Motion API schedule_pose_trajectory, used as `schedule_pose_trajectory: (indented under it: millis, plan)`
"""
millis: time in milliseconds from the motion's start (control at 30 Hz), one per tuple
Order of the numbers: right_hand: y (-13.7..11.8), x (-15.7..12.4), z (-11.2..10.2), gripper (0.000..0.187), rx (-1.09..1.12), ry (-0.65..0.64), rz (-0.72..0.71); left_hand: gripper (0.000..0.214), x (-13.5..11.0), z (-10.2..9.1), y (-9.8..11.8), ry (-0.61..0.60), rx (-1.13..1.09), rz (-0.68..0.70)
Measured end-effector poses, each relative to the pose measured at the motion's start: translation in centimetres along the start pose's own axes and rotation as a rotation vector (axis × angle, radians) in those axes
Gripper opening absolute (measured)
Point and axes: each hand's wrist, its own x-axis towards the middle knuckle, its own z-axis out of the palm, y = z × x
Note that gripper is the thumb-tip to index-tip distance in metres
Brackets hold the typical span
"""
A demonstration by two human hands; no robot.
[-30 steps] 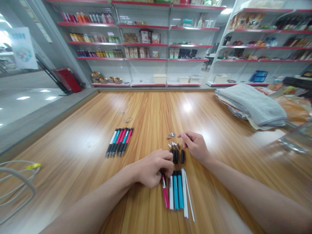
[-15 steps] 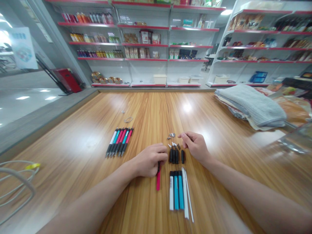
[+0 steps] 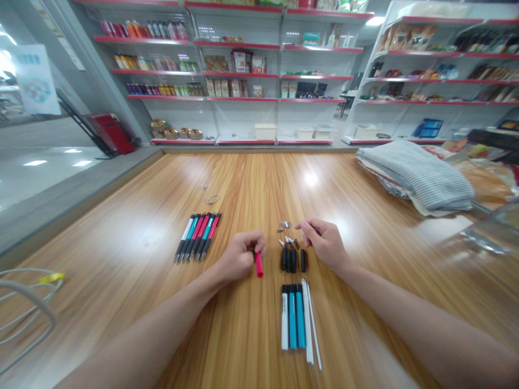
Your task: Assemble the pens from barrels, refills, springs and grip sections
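Observation:
A pink pen barrel (image 3: 259,266) is gripped in my left hand (image 3: 243,254), its lower end pointing toward me and the upper end hidden in the closed fingers. My right hand (image 3: 324,243) rests loosely curled at the right of the small parts, index finger apart and nothing visible in it. Beside it lie small metal tips (image 3: 286,224), springs (image 3: 296,244) and several black grips (image 3: 288,260), one of them standing apart (image 3: 303,261). Closer to me are a white barrel (image 3: 285,319), two blue barrels (image 3: 296,319) and several thin white refills (image 3: 308,324).
Several whole pens (image 3: 197,237) lie in a row on the left of the wooden table (image 3: 227,335). Behind them is a thin ring of wire (image 3: 212,199). Folded cloths (image 3: 417,175) are at right, a coiled cable (image 3: 44,308) at left. Stocked shelves (image 3: 243,75) stand beyond.
My left hand has lifted the pink barrel and moved it slightly left and away from the black grips, tilting its end toward me. My right hand has stayed in place.

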Motion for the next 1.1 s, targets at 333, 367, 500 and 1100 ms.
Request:
schedule_pose_trajectory:
  millis: [333, 367, 500, 1100]
  plan:
    - [0.0, 0.0, -0.1, 0.036, -0.008, 0.0, 0.002, 0.019, 1.0, -1.7, 0.0, 0.29, -0.861, -0.241]
    - [0.0, 0.0, -0.1, 0.037, -0.017, 0.003, 0.003, 0.012, 1.0, -1.7, 0.1, 0.301, -0.895, -0.257]
    - [0.2, 0.3, -0.2, 0.038, -0.062, 0.022, 0.005, 0.012, 1.2, -1.6, 0.1, 0.354, -0.906, -0.297]
    - [1.2, 1.1, -1.1, 0.018, -0.313, -0.207, -0.005, 0.026, 1.1, -0.9, -0.6, 0.302, -0.674, -0.228]
